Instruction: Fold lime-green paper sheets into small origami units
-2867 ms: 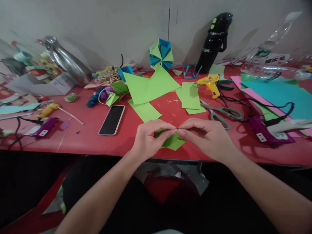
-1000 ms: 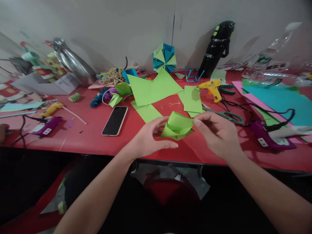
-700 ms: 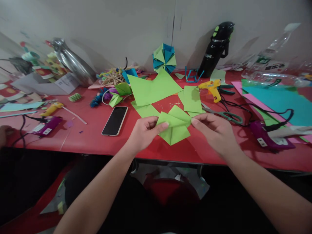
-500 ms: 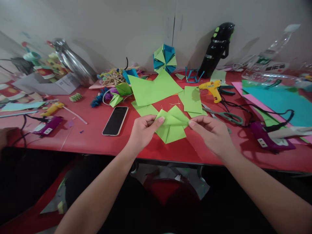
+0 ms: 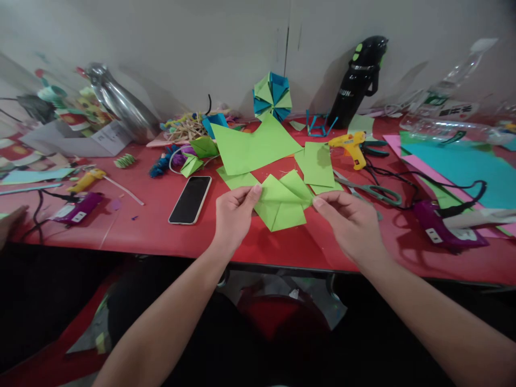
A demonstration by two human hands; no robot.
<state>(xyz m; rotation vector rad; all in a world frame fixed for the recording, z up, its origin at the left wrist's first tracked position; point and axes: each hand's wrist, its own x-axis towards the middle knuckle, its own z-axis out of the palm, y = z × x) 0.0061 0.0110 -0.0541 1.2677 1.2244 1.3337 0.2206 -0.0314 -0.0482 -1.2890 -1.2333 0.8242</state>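
Note:
A folded green paper (image 5: 282, 207) is held up over the front part of the red table (image 5: 153, 236), with creases and two peaks along its top. My left hand (image 5: 237, 212) pinches its left edge between thumb and fingers. At the right corner, my right hand (image 5: 349, 220) has the paper between thumb and fingertips. Behind it lie a large green sheet (image 5: 252, 145) and smaller green pieces (image 5: 316, 164). A phone (image 5: 190, 200) rests to the left of my left hand.
Scissors (image 5: 381, 192) and a yellow glue gun (image 5: 350, 148) lie right of the green sheets. Purple power strips sit at both sides. A black bottle (image 5: 357, 83) and a blue-green paper ball (image 5: 273, 97) stand behind. Another person's hand (image 5: 12, 223) is at the far left.
My left hand has shifted slightly left and up, from the paper's face towards its upper left edge. The folded paper has tilted a little. More of the other person's hand shows.

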